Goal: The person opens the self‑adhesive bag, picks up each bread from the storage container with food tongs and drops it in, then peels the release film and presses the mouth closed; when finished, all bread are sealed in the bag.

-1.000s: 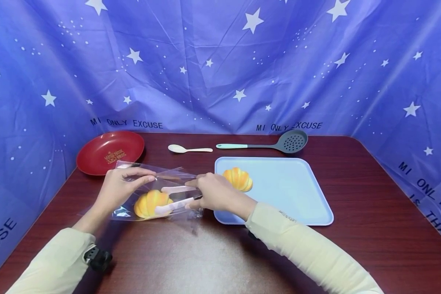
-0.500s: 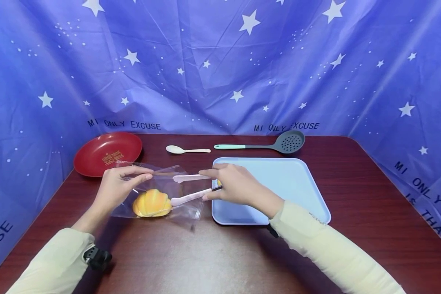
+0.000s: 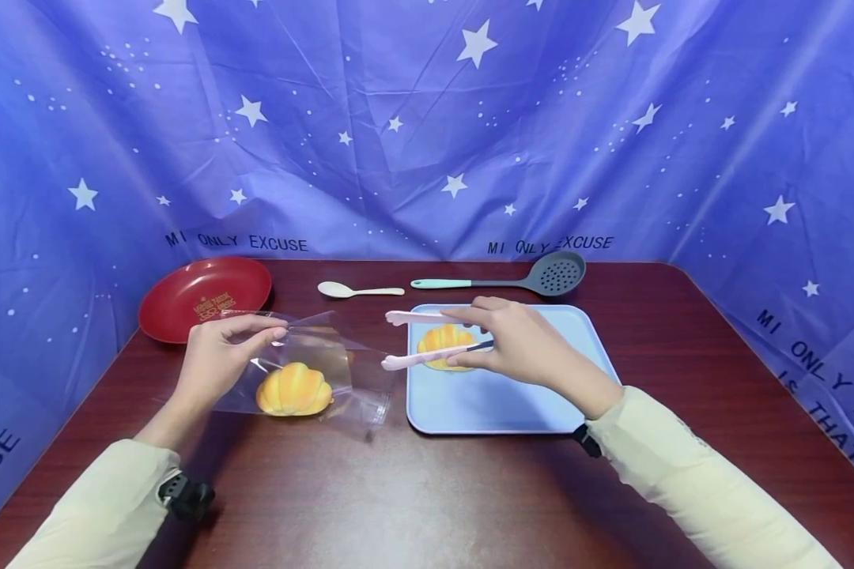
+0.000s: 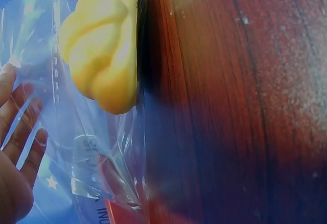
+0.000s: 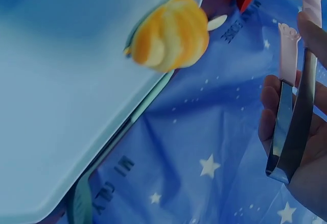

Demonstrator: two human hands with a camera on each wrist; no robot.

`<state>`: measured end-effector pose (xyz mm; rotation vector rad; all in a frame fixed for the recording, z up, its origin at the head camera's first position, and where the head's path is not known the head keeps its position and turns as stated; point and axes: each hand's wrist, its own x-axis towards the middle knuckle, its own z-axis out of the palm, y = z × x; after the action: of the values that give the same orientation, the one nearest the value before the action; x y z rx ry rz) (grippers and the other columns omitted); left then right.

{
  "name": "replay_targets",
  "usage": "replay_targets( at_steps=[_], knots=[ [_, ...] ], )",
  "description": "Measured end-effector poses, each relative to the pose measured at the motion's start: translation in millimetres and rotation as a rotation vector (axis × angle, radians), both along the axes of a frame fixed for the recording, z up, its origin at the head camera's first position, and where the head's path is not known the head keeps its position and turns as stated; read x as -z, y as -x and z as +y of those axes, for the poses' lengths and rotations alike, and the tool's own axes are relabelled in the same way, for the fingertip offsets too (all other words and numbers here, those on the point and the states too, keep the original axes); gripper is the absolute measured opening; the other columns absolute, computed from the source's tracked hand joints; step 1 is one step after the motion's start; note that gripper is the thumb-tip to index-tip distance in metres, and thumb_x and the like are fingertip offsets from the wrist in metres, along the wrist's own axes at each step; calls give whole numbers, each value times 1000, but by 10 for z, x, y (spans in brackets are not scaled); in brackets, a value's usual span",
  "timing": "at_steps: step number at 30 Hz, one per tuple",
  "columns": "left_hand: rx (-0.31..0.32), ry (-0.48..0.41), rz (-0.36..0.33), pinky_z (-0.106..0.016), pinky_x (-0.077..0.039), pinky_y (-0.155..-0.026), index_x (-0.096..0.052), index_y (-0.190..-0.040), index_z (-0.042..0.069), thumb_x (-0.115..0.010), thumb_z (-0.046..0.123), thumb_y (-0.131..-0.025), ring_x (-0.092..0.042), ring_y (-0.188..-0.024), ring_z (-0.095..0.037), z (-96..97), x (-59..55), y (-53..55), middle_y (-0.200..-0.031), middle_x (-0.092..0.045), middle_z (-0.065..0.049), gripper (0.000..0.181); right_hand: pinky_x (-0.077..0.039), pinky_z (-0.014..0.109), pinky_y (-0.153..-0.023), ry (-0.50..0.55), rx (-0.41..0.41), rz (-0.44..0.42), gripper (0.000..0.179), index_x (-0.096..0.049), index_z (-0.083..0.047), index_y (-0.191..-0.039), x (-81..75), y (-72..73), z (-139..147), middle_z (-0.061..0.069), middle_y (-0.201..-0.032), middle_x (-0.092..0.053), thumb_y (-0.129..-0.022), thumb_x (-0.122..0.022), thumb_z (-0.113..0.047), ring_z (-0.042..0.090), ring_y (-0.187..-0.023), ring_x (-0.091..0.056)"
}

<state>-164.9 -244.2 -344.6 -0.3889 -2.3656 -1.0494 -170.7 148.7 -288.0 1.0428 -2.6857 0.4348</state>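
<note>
My left hand (image 3: 217,359) pinches the upper edge of a clear plastic bag (image 3: 316,344) between thumb and fingertips. Inside the bag lies a golden croissant-shaped roll (image 3: 295,390), flat side down on the table; the left wrist view shows the roll (image 4: 104,50) through the film. In my right hand (image 3: 527,344) are metal tongs with pink paw-shaped tips (image 3: 402,361), their arms spread apart with nothing between the tips. They hover over the left part of a light blue tray (image 3: 498,407), partly covering a second croissant (image 3: 443,338) that lies on it.
A red oval plate (image 3: 185,304) stands at the back left. Along the back edge lie a white spoon (image 3: 359,291) and a dark slotted skimmer (image 3: 555,274) with a mint handle. A blue star-print curtain (image 3: 398,174) encloses the dark wooden table (image 3: 370,490).
My right hand has drawn the tongs out of the bag and moved right, over the tray. The roll stays behind in the bag. My left hand keeps its pinch on the bag.
</note>
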Motion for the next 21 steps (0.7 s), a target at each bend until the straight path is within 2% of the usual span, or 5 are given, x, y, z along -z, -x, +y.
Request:
replay_targets(
  at_steps=[4,7,13,15,21],
  knots=[
    [-21,2,12,-10,-43,-64,-82,-101,9,-86,10,-82,-57,-78,14,3,-5,13,-92,-78,-8,19,-49,35,-67,13,26,-3,65,-65,-18,-139,18,5,143,2,-100,-67,-82,-84,-45,18,-82,-62],
    [-26,3,6,-10,-43,-63,-82,-101,9,-86,11,-83,-57,-76,13,8,-12,18,-92,-78,-8,19,-50,35,-67,16,45,-3,64,-64,-18,-139,45,11,246,3,-101,-68,-83,-84,-43,21,-86,-65],
    [-55,-12,10,-11,-42,-60,-82,-101,10,-85,12,-83,-57,-72,11,6,-39,32,-88,-78,-8,18,-48,32,-62,4,101,-12,63,-65,-16,-138,113,12,429,3,-100,-67,-83,-84,-42,18,-78,-61],
    [-44,-12,8,-11,-42,-61,-82,-100,10,-86,11,-83,-58,-75,12,4,-25,36,-89,-78,-8,18,-47,31,-61,-2,114,-13,63,-66,-16,-137,142,14,475,4,-99,-67,-83,-84,-43,16,-75,-60],
    [49,-12,-51,-10,-47,-68,-82,-99,8,-85,3,-81,-62,-82,16,15,56,36,-89,-78,-8,19,-46,32,-62,-9,129,-8,63,-67,-12,-135,245,40,580,7,-98,-68,-82,-85,-42,16,-74,-58]
  ],
)
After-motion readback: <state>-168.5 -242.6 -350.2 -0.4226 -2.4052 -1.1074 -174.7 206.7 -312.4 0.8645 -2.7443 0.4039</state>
